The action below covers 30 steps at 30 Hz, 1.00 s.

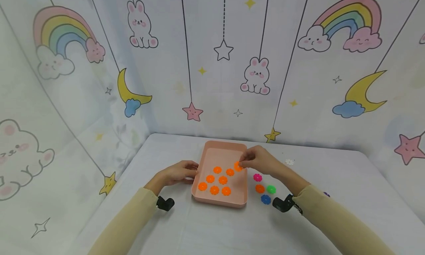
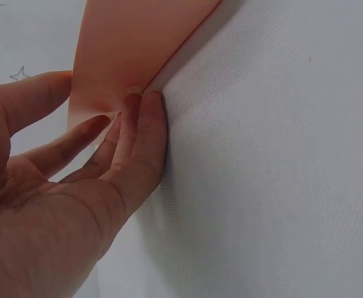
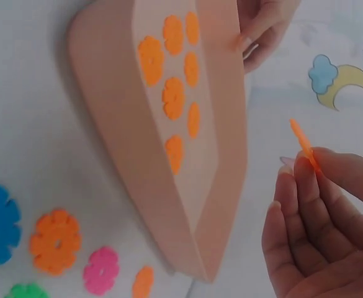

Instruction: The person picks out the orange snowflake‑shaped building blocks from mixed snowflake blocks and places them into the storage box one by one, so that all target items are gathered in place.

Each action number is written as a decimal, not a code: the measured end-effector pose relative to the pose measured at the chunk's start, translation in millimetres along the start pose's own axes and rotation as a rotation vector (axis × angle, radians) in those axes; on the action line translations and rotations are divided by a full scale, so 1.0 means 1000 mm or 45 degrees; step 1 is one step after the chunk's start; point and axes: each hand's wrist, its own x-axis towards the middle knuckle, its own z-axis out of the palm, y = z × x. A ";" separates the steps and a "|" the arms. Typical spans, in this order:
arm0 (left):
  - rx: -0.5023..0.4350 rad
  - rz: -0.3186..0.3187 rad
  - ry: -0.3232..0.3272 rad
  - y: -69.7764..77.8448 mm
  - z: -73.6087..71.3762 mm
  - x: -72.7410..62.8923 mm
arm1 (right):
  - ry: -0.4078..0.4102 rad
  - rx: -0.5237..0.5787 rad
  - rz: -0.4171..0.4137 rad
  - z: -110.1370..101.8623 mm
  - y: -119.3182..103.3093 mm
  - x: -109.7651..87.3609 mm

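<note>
My right hand (image 1: 260, 160) pinches an orange flower-shaped disc (image 3: 304, 144) between thumb and fingertips, above the right side of a shallow pink tray (image 1: 212, 145). In the right wrist view the disc shows edge-on. Several matching orange discs (image 1: 214, 190) lie spread over the tray's floor, in its near and middle parts. At the tray's left side is my left hand (image 1: 179, 172), its relaxed fingers (image 2: 145, 133) touching the outside of the wall down near the cloth. Its thumb reaches the upper part of that wall in the left wrist view.
Right of the tray lie loose flower discs: pink (image 1: 257, 177), orange (image 1: 260, 188), green (image 1: 271, 189) and blue (image 1: 266, 199). A white one (image 1: 289, 162) lies farther back, and a purple one (image 1: 327, 194) shows partly beside the right sleeve. A patterned curtain (image 1: 219, 81) hangs behind the white-covered table.
</note>
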 end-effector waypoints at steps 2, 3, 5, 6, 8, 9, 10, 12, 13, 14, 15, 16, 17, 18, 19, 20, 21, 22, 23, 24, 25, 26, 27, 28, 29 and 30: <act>-0.001 0.003 -0.001 0.000 0.000 0.001 | -0.010 0.020 0.013 0.003 -0.006 0.007; 0.000 0.000 -0.002 0.000 0.000 0.001 | -0.014 0.028 0.023 0.004 -0.008 0.010; -0.002 -0.007 -0.001 0.000 0.000 0.001 | -0.023 0.033 0.036 0.007 -0.012 0.016; 0.005 -0.002 -0.003 0.000 0.000 0.001 | -0.028 0.048 0.052 0.008 -0.013 0.020; 0.000 -0.009 -0.002 0.000 -0.001 0.001 | -0.039 0.065 0.069 0.012 -0.015 0.028; -0.004 -0.011 -0.003 0.000 -0.001 0.001 | -0.046 0.071 0.076 0.014 -0.016 0.031; -0.007 -0.012 -0.001 0.000 -0.001 0.001 | -0.053 0.073 0.078 0.015 -0.017 0.035; -0.013 -0.015 0.002 0.000 -0.001 0.001 | -0.059 0.073 0.085 0.019 -0.018 0.043; -0.021 -0.022 0.005 0.000 0.000 0.001 | -0.059 0.064 0.082 0.021 -0.019 0.047; -0.019 -0.019 0.005 0.000 0.000 0.001 | -0.059 0.056 0.078 0.023 -0.020 0.051; -0.019 -0.018 0.004 0.000 0.000 0.002 | -0.055 0.051 0.076 0.024 -0.021 0.055; -0.018 -0.017 0.003 0.000 0.000 0.002 | -0.049 0.047 0.076 0.026 -0.021 0.059; -0.019 -0.016 -0.001 -0.001 0.000 0.002 | -0.040 0.041 0.077 0.027 -0.021 0.062; -0.020 -0.014 -0.006 -0.001 0.000 0.003 | -0.033 0.039 0.082 0.028 -0.021 0.065; -0.020 -0.012 -0.011 -0.001 0.000 0.003 | -0.025 0.039 0.087 0.029 -0.020 0.069; -0.021 -0.013 -0.012 -0.001 0.000 0.003 | -0.020 0.043 0.091 0.031 -0.020 0.072; -0.022 -0.016 -0.014 -0.001 -0.001 0.004 | -0.018 0.038 0.103 0.032 -0.019 0.075; -0.018 -0.014 -0.017 -0.002 -0.001 0.004 | -0.014 0.025 0.117 0.033 -0.018 0.078; -0.017 -0.015 -0.020 -0.002 -0.002 0.004 | -0.016 0.028 0.127 0.035 -0.018 0.080; -0.012 -0.016 -0.022 -0.001 -0.003 0.004 | -0.021 0.031 0.141 0.036 -0.017 0.083; -0.007 -0.019 -0.023 -0.001 -0.004 0.003 | -0.026 0.034 0.151 0.038 -0.017 0.087; -0.004 -0.021 -0.024 -0.001 -0.004 0.003 | -0.029 0.036 0.161 0.040 -0.017 0.090; -0.001 -0.021 -0.026 -0.001 -0.004 0.003 | -0.031 0.042 0.175 0.042 -0.016 0.093; 0.000 -0.022 -0.027 -0.001 -0.004 0.003 | -0.033 0.058 0.188 0.045 -0.015 0.096; -0.003 -0.026 -0.026 -0.001 -0.004 0.003 | -0.035 0.081 0.203 0.047 -0.013 0.099; -0.001 -0.027 -0.025 0.000 -0.003 0.003 | -0.033 0.079 0.228 0.050 -0.012 0.102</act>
